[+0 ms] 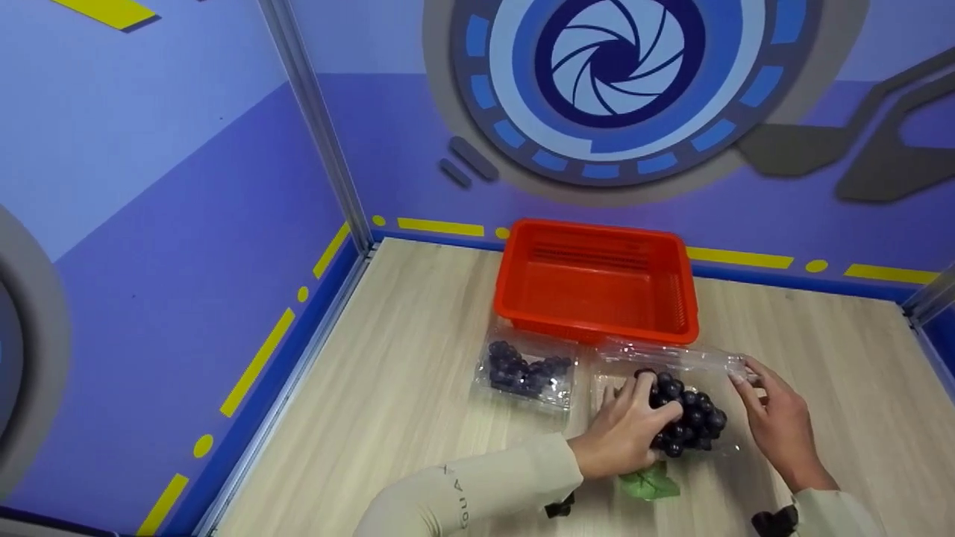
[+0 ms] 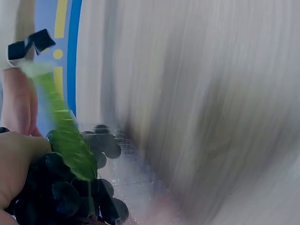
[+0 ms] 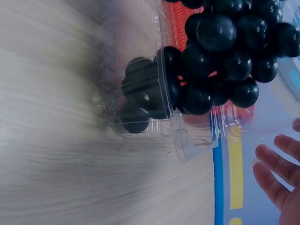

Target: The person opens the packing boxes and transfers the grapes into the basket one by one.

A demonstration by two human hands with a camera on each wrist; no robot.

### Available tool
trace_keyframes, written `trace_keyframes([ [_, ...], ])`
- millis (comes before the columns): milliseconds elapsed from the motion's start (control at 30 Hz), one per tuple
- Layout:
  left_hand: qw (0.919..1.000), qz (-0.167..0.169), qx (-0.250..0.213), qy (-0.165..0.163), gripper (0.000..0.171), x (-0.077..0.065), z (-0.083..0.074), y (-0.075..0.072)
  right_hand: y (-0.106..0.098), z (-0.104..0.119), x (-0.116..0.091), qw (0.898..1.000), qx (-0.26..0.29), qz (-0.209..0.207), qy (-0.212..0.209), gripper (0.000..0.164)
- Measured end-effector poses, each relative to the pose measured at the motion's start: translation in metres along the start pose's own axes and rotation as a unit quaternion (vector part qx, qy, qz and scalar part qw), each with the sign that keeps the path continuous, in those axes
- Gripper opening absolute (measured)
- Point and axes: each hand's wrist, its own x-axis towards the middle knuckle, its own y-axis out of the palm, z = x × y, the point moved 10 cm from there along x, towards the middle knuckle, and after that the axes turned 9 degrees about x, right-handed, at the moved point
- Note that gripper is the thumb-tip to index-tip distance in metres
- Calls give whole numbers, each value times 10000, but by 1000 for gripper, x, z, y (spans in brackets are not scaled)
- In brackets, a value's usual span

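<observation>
My left hand (image 1: 623, 425) grips a bunch of black grapes (image 1: 697, 418), its fingers curled over the fruit. A green leaf (image 1: 649, 481) hangs below the bunch toward me. The grapes sit partly inside an open clear plastic clamshell box (image 1: 608, 384), some of them rising above its wall in the right wrist view. With thumb and forefinger, my right hand (image 1: 780, 418) pinches the right end of the raised lid (image 1: 671, 354). Its other fingers (image 3: 272, 183) are loosely spread in the right wrist view.
A second clear box (image 1: 522, 399) with dark grapes inside stands to the left. Behind both boxes is a red plastic basket (image 1: 597, 328), close to the back wall. Wall panels border the wooden table (image 1: 418, 328) at the left and back.
</observation>
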Motion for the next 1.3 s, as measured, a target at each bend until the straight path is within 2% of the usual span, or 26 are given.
trace_keyframes([
  [167, 9998, -127, 100, 154, 61, -6, -4, -11, -3, -2, -2, 9999, 16, -101, -84, 49],
  [400, 9993, -142, -16, 356, 57, -9, -9, -27, 0, -3, -3, 9999, 76, -21, -79, 49],
  [700, 9987, -366, -171, 303, 57, -6, -3, -52, 6, -9, -5, 9998, 59, 184, 19, 49],
  [867, 9980, -472, -255, 322, 56, -5, -1, -64, 5, -12, -6, 9999, 14, 87, 56, 43],
  [1133, 9968, -632, -402, 282, 53, -4, 0, -88, 5, -8, -9, 9998, 36, 41, -186, 35],
  [1300, 9959, -636, -582, 259, 53, 0, 1, -103, 4, -3, -13, 9985, -18, -41, -548, 28],
])
